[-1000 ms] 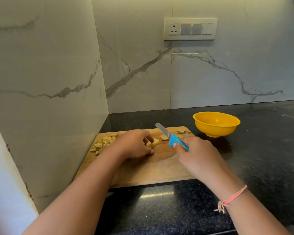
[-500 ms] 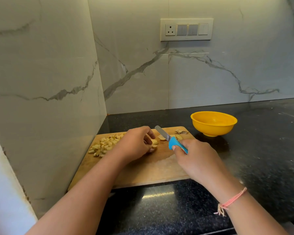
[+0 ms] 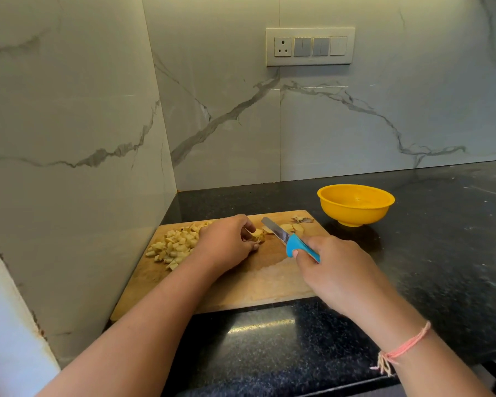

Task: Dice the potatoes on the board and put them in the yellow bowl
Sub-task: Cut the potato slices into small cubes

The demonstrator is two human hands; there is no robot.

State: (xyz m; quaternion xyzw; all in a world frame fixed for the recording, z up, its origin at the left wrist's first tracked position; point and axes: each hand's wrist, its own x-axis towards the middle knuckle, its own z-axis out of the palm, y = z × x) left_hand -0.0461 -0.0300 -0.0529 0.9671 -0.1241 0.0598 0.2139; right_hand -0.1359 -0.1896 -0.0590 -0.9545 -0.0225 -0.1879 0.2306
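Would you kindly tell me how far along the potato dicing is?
Done: a pile of diced potato lies at the left of the cutting board. In hand: the left hand pinches a potato piece while the right hand grips the blue-handled knife beside it. Left: a few slices by the board's far edge look uncut, and the yellow bowl looks empty, so nothing has been transferred.

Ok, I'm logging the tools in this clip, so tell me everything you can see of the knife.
The knife is small: a plain silvery blade with a rounded tip and a bright blue handle, seemingly plastic. The right hand grips the handle, a fingertip on its blue front end. The blade points away and leftward, low over the wooden board, beside the potato piece that the left hand holds. Whether its edge touches the board cannot be told.
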